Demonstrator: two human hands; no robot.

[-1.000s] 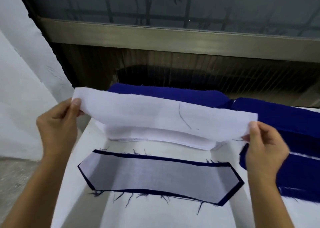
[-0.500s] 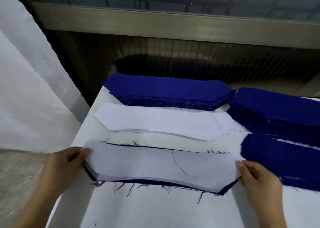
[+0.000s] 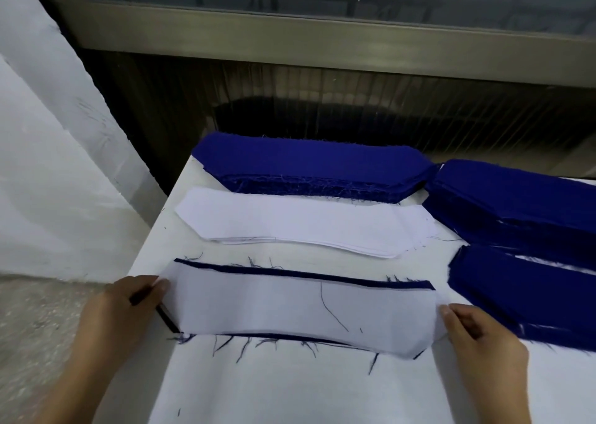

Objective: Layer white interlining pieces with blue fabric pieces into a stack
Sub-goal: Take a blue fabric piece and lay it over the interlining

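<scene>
Item: white interlining piece [image 3: 300,307], centre frame, ends pinched by fingers of left hand [image 3: 125,314] and right hand [image 3: 483,336]. Risk: lies skewed over blue fabric piece [image 3: 290,273], lower-right corner overhanging; letting go now would likely misalign the stack.

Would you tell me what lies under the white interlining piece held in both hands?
A blue fabric piece: only its frayed edges show past the far, near and left sides of the white interlining piece. Its middle is covered, so further layers cannot be seen.
</scene>
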